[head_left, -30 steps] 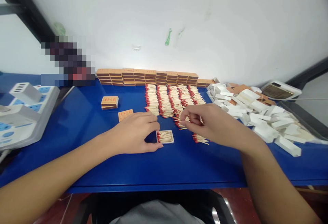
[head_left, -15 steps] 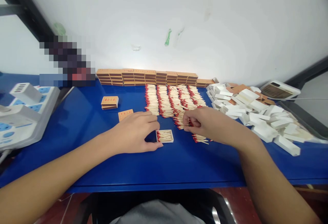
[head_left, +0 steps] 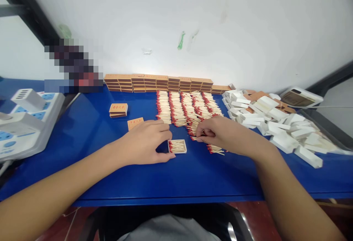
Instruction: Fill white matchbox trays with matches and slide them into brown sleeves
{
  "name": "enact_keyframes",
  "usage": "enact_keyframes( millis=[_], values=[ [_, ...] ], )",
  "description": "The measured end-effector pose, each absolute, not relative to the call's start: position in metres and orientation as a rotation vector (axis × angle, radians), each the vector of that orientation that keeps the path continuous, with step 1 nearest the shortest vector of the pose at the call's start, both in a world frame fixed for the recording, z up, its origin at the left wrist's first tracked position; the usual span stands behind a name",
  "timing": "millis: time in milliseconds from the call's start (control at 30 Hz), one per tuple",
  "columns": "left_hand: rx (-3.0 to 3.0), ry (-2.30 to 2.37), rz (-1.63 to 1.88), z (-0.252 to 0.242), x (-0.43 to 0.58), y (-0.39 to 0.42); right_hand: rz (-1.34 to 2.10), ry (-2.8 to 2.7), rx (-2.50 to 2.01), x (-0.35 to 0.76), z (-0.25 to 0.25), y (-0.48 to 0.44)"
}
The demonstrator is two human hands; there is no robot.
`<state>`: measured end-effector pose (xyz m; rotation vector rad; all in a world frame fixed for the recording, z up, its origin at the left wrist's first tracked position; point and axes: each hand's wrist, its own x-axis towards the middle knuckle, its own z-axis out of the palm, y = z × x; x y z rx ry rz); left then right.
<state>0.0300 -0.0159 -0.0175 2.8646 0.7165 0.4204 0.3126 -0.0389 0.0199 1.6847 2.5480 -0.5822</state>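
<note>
My left hand (head_left: 146, 141) rests on the blue table (head_left: 91, 138), thumb and fingers curled against the left side of a small white matchbox tray (head_left: 177, 146) partly filled with red-tipped matches. My right hand (head_left: 223, 134) lies just right of the tray, its fingertips pinched on a few matches at the near end of the rows of loose matches (head_left: 187, 106). A small bunch of matches (head_left: 216, 149) lies under the right wrist.
A row of stacked brown matchboxes (head_left: 157, 82) lines the wall. Two closed boxes (head_left: 118, 109) and a flat sleeve (head_left: 135, 123) lie at the left. A heap of white empty trays (head_left: 275, 121) fills the right. A power strip (head_left: 24, 119) sits far left.
My right hand has lowered onto the match pile and its fingers have closed into a pinch on some matches. The left hand and tray have not moved.
</note>
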Motion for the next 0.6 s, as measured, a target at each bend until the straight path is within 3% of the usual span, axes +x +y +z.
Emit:
enact_keyframes(
  millis=[367, 600],
  values=[
    [2.875, 0.717, 0.431, -0.0166, 0.0295, -0.0162, -0.819, 2.463, 1.664, 0.3102, 0.0121, -0.0370],
    [2.870, 0.711, 0.418, -0.0170, 0.0288, -0.0176, -0.784, 2.689, 1.682, 0.3038, 0.0169, -0.0410]
  ],
)
